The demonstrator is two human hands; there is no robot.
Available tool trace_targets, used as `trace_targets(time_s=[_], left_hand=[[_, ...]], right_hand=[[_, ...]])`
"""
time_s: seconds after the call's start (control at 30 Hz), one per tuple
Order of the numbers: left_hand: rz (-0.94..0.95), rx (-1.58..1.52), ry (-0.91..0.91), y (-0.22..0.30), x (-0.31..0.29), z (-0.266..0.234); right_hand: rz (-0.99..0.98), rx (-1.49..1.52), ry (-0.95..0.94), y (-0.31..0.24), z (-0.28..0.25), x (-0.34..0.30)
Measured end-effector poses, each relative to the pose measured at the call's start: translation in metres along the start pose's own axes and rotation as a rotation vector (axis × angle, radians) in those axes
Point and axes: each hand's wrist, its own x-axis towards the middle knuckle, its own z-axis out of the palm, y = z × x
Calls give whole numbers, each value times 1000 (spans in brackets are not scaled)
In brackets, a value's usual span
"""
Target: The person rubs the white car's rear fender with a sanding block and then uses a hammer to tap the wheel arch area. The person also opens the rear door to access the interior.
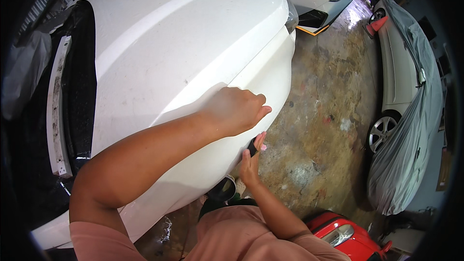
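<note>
The white car's front fender [261, 75] curves beneath both hands, beside its white hood [193, 24]. My left hand [237, 110] is closed like a fist over the fender, knuckles up and thumb toward the outer edge. Whatever its fingers may hold is hidden under it. Lower down, close to my body, my right hand [253, 159] grips a small dark block [252, 148] at the fender's outer side. The block sits between thumb and fingers, and its exact kind is unclear.
By my feet stands a dark round thing with a pale rim [223, 188]. A red car part [345, 234] is at the lower right. Beyond the stained floor [314, 130] is a car under a grey cover [411, 154], with an orange cone [375, 26]. Another car [319, 0] is ahead.
</note>
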Motion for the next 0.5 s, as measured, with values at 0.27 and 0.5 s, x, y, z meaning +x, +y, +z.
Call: trace_targets(time_s=[0.27, 0.5], left_hand=[[26, 18, -22, 8, 5, -3], [-2, 11, -14, 2, -1, -3]], right_hand=[[261, 394, 209, 65, -32, 107], [174, 298, 120, 8, -5, 36]])
